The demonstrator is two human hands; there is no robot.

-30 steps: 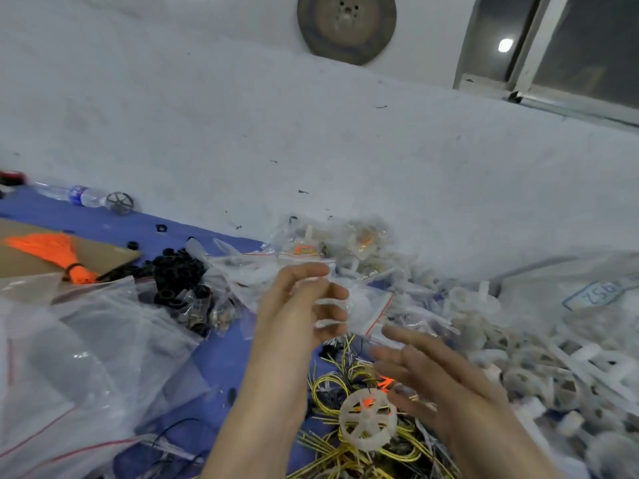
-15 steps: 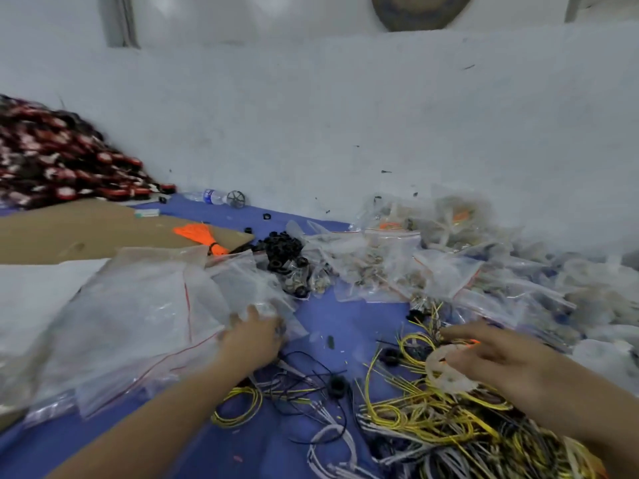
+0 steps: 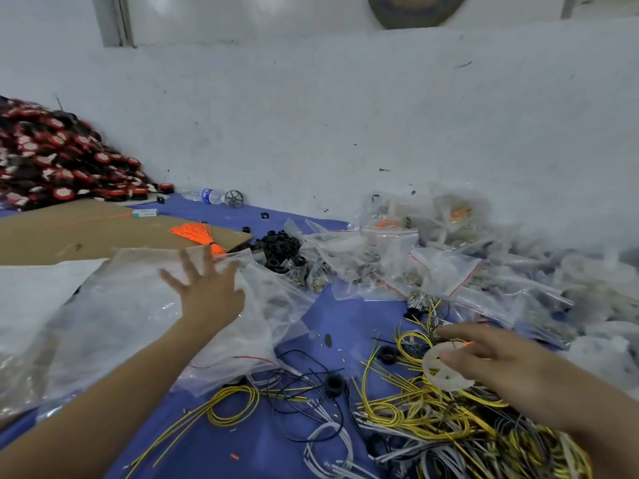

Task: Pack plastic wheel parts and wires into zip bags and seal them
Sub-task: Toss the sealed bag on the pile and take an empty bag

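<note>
The left hand [image 3: 211, 293] is spread flat, fingers wide apart and holding nothing, over the heap of empty zip bags [image 3: 145, 323] in the left centre of the frame. It looks to be reaching for a fresh bag, though whether the palm touches the plastic cannot be told.

The right hand [image 3: 498, 368], at the lower right, has its fingers closed around a white plastic wheel [image 3: 444, 371], thumb on its near face. It holds the wheel just above the tangle of yellow, black and grey wires [image 3: 432, 420] that sprawls across the blue table [image 3: 349, 323] along the bottom of the frame.

Judging from how things lie, the job is partly done. A mound of filled zip bags [image 3: 415, 257], their red seal strips showing, is banked against the wall at centre right, so a good many have been packed. Much remains: the wire pile is large, and loose white parts [image 3: 605, 299] lie heaped at the right edge, blurred. For this bag, the wheel is in hand but no bag has been picked, opened, filled or sealed.

Other stock lies further back: a cluster of small black rings [image 3: 280, 250] near the centre, an orange bundle [image 3: 197, 235] on a sheet of cardboard [image 3: 69, 233], a water bottle [image 3: 207, 196] by the wall, and a red and black pile [image 3: 58, 160] at the upper left.
</note>
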